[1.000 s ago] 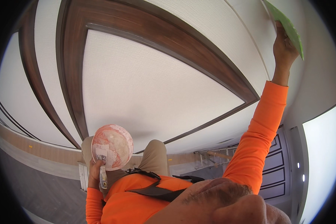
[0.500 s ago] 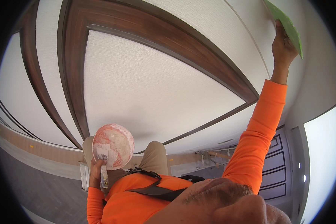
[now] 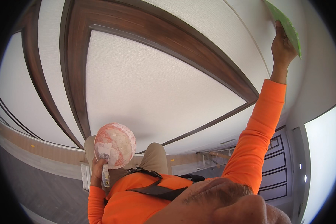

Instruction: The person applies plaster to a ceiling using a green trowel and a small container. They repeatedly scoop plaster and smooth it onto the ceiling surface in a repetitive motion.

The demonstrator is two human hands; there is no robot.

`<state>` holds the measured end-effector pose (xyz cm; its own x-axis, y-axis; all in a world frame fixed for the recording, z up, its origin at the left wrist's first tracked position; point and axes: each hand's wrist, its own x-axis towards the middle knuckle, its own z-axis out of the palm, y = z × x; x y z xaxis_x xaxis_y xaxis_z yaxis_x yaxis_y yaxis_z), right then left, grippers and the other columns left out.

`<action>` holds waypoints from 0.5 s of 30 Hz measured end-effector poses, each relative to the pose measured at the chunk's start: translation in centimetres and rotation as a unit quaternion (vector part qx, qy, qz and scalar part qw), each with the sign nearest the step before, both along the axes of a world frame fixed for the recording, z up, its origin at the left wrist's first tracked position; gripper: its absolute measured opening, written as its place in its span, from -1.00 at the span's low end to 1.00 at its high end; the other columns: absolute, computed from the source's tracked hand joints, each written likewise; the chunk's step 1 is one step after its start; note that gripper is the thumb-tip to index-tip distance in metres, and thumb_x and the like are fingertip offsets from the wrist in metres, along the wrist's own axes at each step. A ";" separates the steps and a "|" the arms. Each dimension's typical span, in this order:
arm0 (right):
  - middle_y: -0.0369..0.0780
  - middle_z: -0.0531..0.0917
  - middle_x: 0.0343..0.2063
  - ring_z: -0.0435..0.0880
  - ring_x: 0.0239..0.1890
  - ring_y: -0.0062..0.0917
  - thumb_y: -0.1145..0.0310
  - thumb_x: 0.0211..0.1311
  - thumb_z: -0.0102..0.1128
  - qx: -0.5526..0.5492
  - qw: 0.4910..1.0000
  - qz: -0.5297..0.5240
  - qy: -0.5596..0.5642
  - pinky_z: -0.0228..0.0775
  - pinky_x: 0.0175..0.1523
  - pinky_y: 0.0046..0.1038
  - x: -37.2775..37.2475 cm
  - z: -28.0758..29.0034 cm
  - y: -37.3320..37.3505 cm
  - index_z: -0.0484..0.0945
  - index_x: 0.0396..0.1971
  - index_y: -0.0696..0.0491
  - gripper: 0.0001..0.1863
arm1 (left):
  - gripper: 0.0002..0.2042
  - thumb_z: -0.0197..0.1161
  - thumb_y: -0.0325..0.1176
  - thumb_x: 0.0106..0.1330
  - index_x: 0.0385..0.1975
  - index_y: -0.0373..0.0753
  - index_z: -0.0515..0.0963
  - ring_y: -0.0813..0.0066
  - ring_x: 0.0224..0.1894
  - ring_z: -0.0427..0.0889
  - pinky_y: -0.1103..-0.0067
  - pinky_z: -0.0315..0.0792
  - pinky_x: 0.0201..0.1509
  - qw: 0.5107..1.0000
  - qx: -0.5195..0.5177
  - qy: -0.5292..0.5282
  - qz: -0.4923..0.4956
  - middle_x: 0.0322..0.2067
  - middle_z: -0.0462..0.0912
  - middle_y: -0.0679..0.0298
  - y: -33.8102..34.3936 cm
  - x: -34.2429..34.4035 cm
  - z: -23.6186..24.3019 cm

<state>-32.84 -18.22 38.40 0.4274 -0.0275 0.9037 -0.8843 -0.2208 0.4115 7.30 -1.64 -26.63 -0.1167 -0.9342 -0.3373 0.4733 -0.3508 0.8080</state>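
Low at my left, my left hand (image 3: 98,171) is closed round a round bowl (image 3: 124,143) smeared with white and reddish filler. The same hand keeps a putty knife (image 3: 106,176) against the bowl, its blade lying over the inside and its handle pointing down. My right arm reaches high to the upper right. There my right hand (image 3: 282,48) grips a flat green plastic spreader (image 3: 287,30), seen nearly edge-on beside the pale wall surface (image 3: 306,63). The fingers behind the spreader are partly hidden, as is its contact with the wall.
A white textured wall panel (image 3: 153,86) framed in dark wood trim (image 3: 156,28) fills the view ahead. Below are a grey floor (image 3: 48,186) and a metal step edge (image 3: 86,175) by my legs. A ladder (image 3: 214,158) and a panelled door (image 3: 274,168) stand farther off.
The green spreader and my right hand have shifted very slightly. The bowl and putty knife sit a touch farther right in the picture; both hands keep their hold.
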 end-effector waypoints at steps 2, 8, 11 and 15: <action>-0.21 0.81 -0.23 0.77 -0.16 -0.53 0.24 0.34 0.42 0.000 1.000 0.018 -0.014 0.57 -0.01 -0.51 0.1 -0.3 0.0 0.74 -0.14 0.16 -0.71 | -0.50 0.21 -0.42 0.07 0.08 -0.44 0.51 0.39 -0.17 0.62 0.51 0.49 -0.01 1.000 0.002 0.011 0.004 -0.17 0.64 0.24 0.0 -0.1 0.2; -0.21 0.80 -0.24 0.76 -0.19 -0.52 0.24 0.34 0.42 0.008 1.000 0.018 -0.023 0.55 -0.03 -0.50 -0.1 -0.5 0.6 0.73 -0.14 0.17 -0.70 | -0.46 0.22 -0.37 0.04 0.09 -0.44 0.51 0.36 -0.17 0.62 0.48 0.49 -0.02 1.000 -0.003 -0.001 0.004 -0.16 0.64 0.23 0.1 -0.1 0.3; -0.21 0.80 -0.25 0.75 -0.21 -0.53 0.25 0.34 0.42 0.003 0.999 0.026 -0.029 0.55 -0.06 -0.51 -0.4 -0.9 0.8 0.73 -0.14 0.18 -0.71 | -0.48 0.21 -0.40 0.06 0.09 -0.44 0.51 0.38 -0.18 0.62 0.50 0.50 -0.04 1.000 -0.003 -0.004 -0.008 -0.18 0.64 0.23 0.1 0.1 0.6; -0.24 0.78 -0.31 0.72 -0.28 -0.59 0.35 0.32 0.42 -0.010 0.999 0.039 -0.011 0.53 -0.13 -0.55 -1.4 -1.2 1.3 0.72 -0.17 0.17 -0.79 | -0.52 0.19 -0.43 0.07 0.06 -0.44 0.52 0.40 -0.20 0.62 0.52 0.50 -0.06 1.000 -0.019 -0.005 0.015 -0.21 0.64 0.24 0.1 -0.2 0.5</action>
